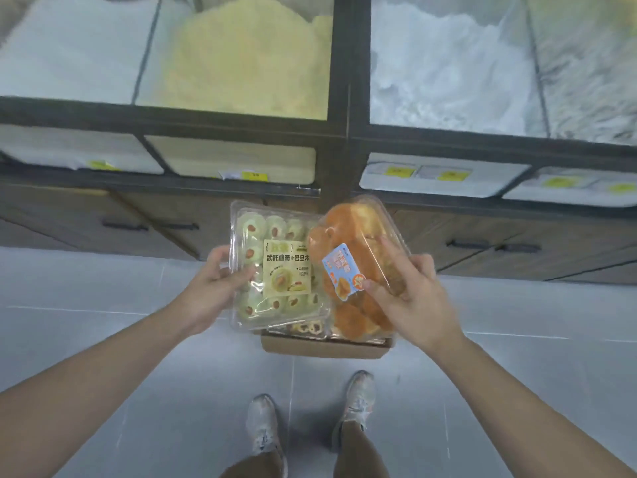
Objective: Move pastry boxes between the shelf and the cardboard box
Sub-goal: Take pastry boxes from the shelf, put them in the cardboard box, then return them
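My left hand (215, 286) grips the left edge of a clear pastry box (275, 250) of green round pastries with a yellow label. My right hand (410, 291) holds a second clear box (351, 229) of orange-brown buns with a blue label, tilted and overlapping the first box's right side. Both boxes hover above a brown cardboard box (324, 348) on the floor, mostly hidden beneath them. Another pastry pack (306, 328) shows inside it.
A dark-framed display shelf (339, 132) with glass-fronted bins of yellow and white powders fills the top. Wooden cabinet doors (144, 222) with dark handles run below it. Grey tiled floor (103, 339) surrounds the box; my two shoes (265, 422) stand just behind it.
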